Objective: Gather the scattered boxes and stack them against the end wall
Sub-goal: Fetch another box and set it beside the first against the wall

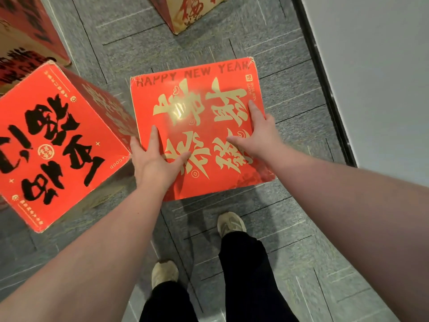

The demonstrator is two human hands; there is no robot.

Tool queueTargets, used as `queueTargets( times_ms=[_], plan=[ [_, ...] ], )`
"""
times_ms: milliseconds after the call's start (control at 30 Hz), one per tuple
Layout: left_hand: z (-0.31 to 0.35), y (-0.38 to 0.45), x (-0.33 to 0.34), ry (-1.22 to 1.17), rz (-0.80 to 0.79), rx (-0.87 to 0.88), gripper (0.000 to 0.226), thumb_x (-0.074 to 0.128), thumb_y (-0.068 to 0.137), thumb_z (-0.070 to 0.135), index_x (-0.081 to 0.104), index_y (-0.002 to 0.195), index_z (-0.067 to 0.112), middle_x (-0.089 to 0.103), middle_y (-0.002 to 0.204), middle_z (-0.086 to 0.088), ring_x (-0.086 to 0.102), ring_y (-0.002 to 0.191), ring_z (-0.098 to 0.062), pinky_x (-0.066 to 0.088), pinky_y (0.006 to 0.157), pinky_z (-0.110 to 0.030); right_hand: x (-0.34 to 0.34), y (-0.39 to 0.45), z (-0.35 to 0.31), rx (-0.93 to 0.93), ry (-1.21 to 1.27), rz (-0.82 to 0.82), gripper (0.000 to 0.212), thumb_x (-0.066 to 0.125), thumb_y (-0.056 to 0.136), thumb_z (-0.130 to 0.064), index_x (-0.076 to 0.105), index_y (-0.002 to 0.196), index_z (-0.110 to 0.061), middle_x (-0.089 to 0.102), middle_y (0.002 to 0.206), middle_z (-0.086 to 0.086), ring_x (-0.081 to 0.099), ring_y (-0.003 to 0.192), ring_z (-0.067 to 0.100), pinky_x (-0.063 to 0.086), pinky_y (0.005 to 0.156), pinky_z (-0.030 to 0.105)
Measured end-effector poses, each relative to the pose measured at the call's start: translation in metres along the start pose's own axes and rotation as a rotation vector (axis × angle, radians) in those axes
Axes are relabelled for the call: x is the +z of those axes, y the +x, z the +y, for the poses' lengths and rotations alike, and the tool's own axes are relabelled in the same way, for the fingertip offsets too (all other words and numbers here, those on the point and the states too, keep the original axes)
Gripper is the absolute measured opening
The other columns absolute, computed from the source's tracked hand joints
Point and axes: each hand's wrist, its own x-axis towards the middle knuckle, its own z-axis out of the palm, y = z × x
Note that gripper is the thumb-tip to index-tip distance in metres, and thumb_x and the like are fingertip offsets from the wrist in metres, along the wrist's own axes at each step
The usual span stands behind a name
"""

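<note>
Because its broad printed face is turned up toward the camera, the red box with gold lettering (pixel 197 126) offers the person its two long side edges, and that is where both hands go. It sits at the middle of the view, over the grey carpet floor (pixel 290 94); whether its underside rests on the carpet or is already raised I cannot tell, though the shadow at its near edge suggests a slight lift. The left hand (pixel 154 159) clasps the nine o'clock edge, thumb laid across the top face and fingers wrapped over the side. The right hand (pixel 256 135) mirrors it on the three o'clock edge, thumb on the lettering, fingers round the rim. This looks like a squeeze from both sides, which suits a wide, light carton with no handle.

At nine o'clock, just beside it, stands a second red box with black lettering (pixel 58 149), tilted in the view. At twelve o'clock a gold and red box (pixel 188 12) lies well apart. A white wall (pixel 376 77) runs up the three o'clock side; whether it is the end wall I cannot tell.
</note>
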Motion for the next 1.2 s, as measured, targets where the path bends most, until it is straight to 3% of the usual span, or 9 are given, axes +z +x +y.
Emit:
queueTargets(
  times_ms=[333,667,1033,1200],
  plan=[
    [0.021,-0.039,-0.016,0.080,-0.017,0.379,0.101,0.066,0.071,0.067,0.014,0.151,0.034,0.021,0.151,-0.011,0.025,0.138,-0.032,0.029,0.111,-0.047,-0.029,-0.095,0.034,0.139,0.175,0.202,0.104,0.075,0.075,-0.051,0.005,0.151,-0.043,0.026,0.142,0.008,0.046,0.126,0.032,0.040,0.106,0.048],
    [0.040,-0.143,-0.023,0.250,-0.119,0.810,0.100,0.072,0.069,0.061,0.020,0.150,0.033,0.025,0.149,-0.013,0.028,0.137,-0.032,0.029,0.112,-0.042,-0.013,-0.253,0.106,0.367,0.468,0.458,0.104,0.076,0.073,-0.051,0.007,0.151,-0.043,0.026,0.143,0.011,0.044,0.128,0.035,0.037,0.109,0.046],
    [0.043,-0.316,0.081,0.500,-0.331,1.147,0.099,0.074,0.067,0.059,0.025,0.149,0.033,0.031,0.140,-0.010,0.037,0.129,-0.030,0.036,0.106,-0.041,0.041,-0.438,0.250,0.671,0.742,0.666,0.101,0.074,0.077,-0.050,0.009,0.153,-0.036,0.028,0.139,0.011,0.046,0.126,0.035,0.037,0.108,0.047],
    [0.022,-0.409,0.140,0.618,-0.394,1.284,0.099,0.073,0.069,0.061,0.021,0.150,0.034,0.026,0.145,-0.008,0.033,0.133,-0.028,0.037,0.107,-0.044,0.080,-0.528,0.314,0.795,0.909,0.762,0.100,0.073,0.077,-0.051,0.008,0.152,-0.039,0.028,0.139,0.006,0.043,0.127,0.032,0.040,0.106,0.047]
  ],
)
